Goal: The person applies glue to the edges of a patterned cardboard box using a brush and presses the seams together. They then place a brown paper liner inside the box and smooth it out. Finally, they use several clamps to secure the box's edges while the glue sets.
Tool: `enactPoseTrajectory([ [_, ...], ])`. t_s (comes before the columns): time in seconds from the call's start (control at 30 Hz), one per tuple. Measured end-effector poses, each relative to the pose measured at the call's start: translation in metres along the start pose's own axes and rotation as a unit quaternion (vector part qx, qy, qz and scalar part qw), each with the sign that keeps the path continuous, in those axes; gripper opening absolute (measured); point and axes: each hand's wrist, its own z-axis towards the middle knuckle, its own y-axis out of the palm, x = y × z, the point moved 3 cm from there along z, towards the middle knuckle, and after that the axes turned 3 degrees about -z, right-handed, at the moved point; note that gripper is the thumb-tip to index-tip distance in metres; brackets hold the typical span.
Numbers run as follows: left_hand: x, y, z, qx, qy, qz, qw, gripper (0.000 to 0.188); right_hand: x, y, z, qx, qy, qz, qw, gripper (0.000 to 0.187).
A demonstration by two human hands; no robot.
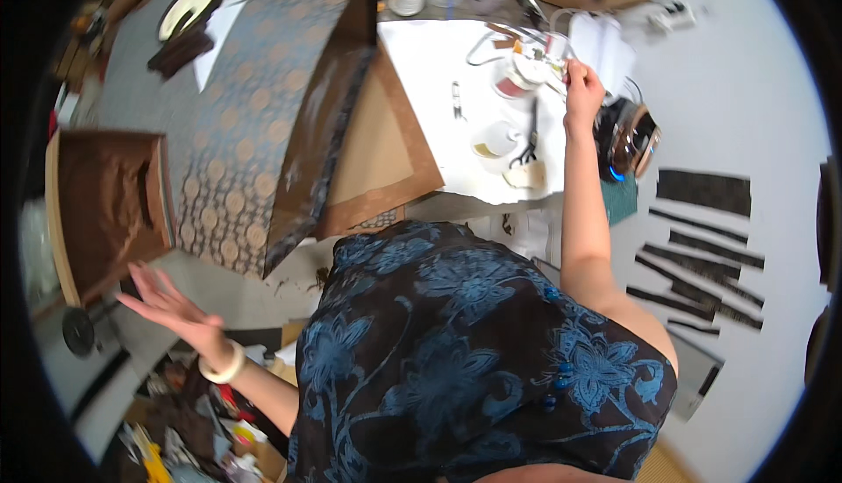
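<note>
Cluttered white tabletop (421, 53) with a patterned blue-grey brocade panel (254, 88) laid across brown card, black scissors (529, 145) and a small cup (495, 139) on the paper — dark fabric strips (702, 246) lie well apart at the right. Right hand (583, 88) reaches far forward, fingers pinched on a thin brush-like handle at the open round pot (526, 71); what the tip carries cannot be told. Left hand (171, 303) hangs low beside the body, fingers spread, holding nothing — judged best to load sparingly, wipe on the pot's rim, and keep drips off the brocade.
</note>
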Motion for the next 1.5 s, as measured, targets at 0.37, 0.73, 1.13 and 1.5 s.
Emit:
enactPoseTrajectory([
  [0.37, -0.175, 0.123, -0.125, -0.17, 0.011, 0.212, 0.962, 0.071, 0.103, -0.005, 0.069, -0.005, -0.024, -0.468, 0.883, 0.032],
  [0.73, 0.035, 0.141, 0.156, 0.058, -0.011, -0.187, 0.981, 0.1, 0.124, 0.034, 0.078, -0.04, 0.087, -0.535, 0.84, 0.035],
  [1.13, 0.105, 0.157, 0.279, -0.301, -0.048, -0.036, 0.952, 0.072, 0.128, -0.046, 0.053, 0.117, 0.153, -0.134, 0.972, 0.027],
  [1.5, 0.091, 0.192, 0.243, -0.393, -0.105, 0.054, 0.912, 0.092, -0.016, 0.052, -0.072, -0.152, 0.099, 0.209, 0.961, 0.02],
])
